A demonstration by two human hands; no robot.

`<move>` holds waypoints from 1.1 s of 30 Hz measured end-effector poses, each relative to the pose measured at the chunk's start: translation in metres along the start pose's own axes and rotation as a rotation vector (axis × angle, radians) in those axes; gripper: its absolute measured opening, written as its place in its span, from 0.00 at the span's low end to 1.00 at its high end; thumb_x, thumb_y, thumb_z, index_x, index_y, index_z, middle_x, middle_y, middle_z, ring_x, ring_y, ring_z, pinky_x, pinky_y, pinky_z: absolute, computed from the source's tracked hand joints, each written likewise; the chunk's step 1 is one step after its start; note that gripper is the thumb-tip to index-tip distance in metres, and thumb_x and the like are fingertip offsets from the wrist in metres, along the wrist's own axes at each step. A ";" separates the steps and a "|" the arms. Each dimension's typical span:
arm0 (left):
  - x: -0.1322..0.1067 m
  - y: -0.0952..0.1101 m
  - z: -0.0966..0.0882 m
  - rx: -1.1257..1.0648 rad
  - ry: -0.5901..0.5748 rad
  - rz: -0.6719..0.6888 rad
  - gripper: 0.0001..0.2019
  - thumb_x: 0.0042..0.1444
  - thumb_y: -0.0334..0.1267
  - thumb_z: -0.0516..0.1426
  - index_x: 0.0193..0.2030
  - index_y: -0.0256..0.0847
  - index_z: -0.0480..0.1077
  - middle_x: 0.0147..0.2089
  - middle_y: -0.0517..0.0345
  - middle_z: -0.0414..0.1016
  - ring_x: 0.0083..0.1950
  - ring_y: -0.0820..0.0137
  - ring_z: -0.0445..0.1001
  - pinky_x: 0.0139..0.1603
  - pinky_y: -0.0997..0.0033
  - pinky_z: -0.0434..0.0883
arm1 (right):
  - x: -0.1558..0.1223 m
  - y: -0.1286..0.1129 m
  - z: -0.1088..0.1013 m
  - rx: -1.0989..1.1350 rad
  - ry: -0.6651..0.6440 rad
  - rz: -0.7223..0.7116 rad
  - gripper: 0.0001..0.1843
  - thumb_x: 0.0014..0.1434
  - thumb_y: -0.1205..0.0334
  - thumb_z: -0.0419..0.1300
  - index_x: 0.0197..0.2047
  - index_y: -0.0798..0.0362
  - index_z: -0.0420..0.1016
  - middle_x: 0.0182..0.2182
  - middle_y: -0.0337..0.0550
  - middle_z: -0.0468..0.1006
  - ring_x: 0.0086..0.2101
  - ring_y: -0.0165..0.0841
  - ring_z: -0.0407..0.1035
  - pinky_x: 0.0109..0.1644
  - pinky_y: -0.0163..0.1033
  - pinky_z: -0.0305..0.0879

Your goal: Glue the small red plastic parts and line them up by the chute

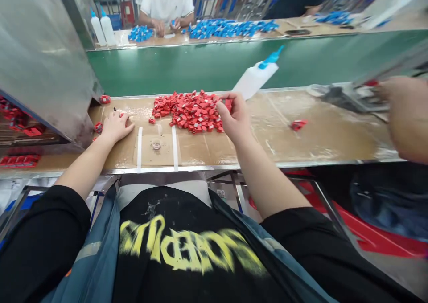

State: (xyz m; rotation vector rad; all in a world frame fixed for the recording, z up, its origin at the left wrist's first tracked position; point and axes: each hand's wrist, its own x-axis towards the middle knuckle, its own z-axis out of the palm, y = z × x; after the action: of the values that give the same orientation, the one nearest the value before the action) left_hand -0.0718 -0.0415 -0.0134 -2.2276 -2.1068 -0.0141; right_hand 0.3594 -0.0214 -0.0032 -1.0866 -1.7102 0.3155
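A small red part [228,103] was pinched by the right hand [235,117] beside the red parts pile [189,111] at the workbench's [327,136] far edge; the left hand [115,127] was laid flat, open, leftward. The part was judged light, rigid, best pinched across its sides.

Shirt [200,236]: black, with smeared yellow lettering across the front and pale flecks near the neck.
Sleeves [43,236]: black, ending near the elbows.
Vest [96,254]: grey-blue, open, with a pale band on the left.
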 end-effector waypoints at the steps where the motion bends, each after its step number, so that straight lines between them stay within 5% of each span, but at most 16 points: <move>1: 0.000 0.001 -0.002 0.013 -0.009 0.027 0.29 0.67 0.58 0.49 0.64 0.37 0.68 0.64 0.32 0.67 0.66 0.40 0.61 0.63 0.43 0.61 | -0.011 0.014 -0.026 -0.096 -0.012 0.030 0.20 0.68 0.46 0.58 0.54 0.53 0.71 0.41 0.45 0.74 0.41 0.36 0.71 0.49 0.45 0.69; 5: 0.003 0.002 -0.010 0.056 -0.014 0.112 0.26 0.68 0.53 0.47 0.62 0.35 0.66 0.62 0.34 0.68 0.65 0.44 0.63 0.64 0.47 0.61 | -0.052 0.083 -0.110 -0.378 0.045 0.231 0.16 0.65 0.56 0.62 0.52 0.55 0.74 0.39 0.47 0.76 0.38 0.36 0.69 0.48 0.44 0.65; 10: 0.005 0.001 -0.019 0.057 -0.037 0.114 0.26 0.67 0.51 0.50 0.63 0.33 0.64 0.62 0.34 0.70 0.62 0.47 0.66 0.64 0.52 0.62 | -0.075 0.147 -0.154 -0.564 0.127 0.357 0.10 0.62 0.60 0.65 0.45 0.56 0.78 0.36 0.53 0.75 0.35 0.38 0.62 0.45 0.46 0.56; 15: 0.008 0.010 -0.023 0.063 -0.011 0.041 0.33 0.67 0.48 0.49 0.74 0.32 0.52 0.68 0.33 0.67 0.64 0.46 0.66 0.63 0.51 0.63 | -0.073 0.162 -0.158 -0.627 0.178 0.386 0.17 0.60 0.59 0.68 0.50 0.59 0.80 0.48 0.70 0.74 0.43 0.44 0.63 0.49 0.51 0.53; 17: 0.010 0.015 -0.025 0.079 -0.037 0.011 0.31 0.67 0.48 0.48 0.72 0.33 0.56 0.68 0.34 0.67 0.65 0.45 0.65 0.63 0.50 0.63 | -0.073 0.161 -0.155 -0.709 0.238 0.342 0.21 0.62 0.59 0.66 0.56 0.60 0.79 0.54 0.74 0.72 0.51 0.48 0.62 0.53 0.53 0.51; 22: 0.017 0.027 -0.042 0.143 -0.101 -0.001 0.24 0.65 0.46 0.49 0.63 0.35 0.64 0.60 0.35 0.74 0.57 0.49 0.71 0.58 0.54 0.67 | -0.075 0.156 -0.150 -0.725 0.137 0.142 0.18 0.67 0.57 0.59 0.55 0.57 0.80 0.55 0.66 0.75 0.57 0.49 0.62 0.60 0.54 0.52; 27: 0.016 0.032 -0.058 0.173 -0.065 0.156 0.21 0.60 0.48 0.50 0.54 0.38 0.67 0.52 0.38 0.78 0.55 0.48 0.74 0.56 0.54 0.68 | -0.071 0.138 -0.159 -0.613 -0.016 -0.011 0.15 0.68 0.57 0.56 0.50 0.55 0.79 0.50 0.58 0.77 0.52 0.46 0.68 0.60 0.54 0.59; 33: 0.063 -0.021 -0.011 0.186 -0.009 0.204 0.20 0.55 0.59 0.47 0.51 0.61 0.65 0.36 0.66 0.82 0.54 0.45 0.78 0.49 0.48 0.73 | -0.050 0.131 -0.160 -0.626 -0.131 -0.064 0.17 0.73 0.56 0.50 0.50 0.52 0.79 0.49 0.55 0.78 0.51 0.43 0.67 0.60 0.52 0.60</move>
State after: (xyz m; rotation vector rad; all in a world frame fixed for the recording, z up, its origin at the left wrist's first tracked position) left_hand -0.0889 0.0218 0.0022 -2.3194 -1.7915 0.1950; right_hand 0.5663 -0.0336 -0.0521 -1.4746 -2.0180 -0.2159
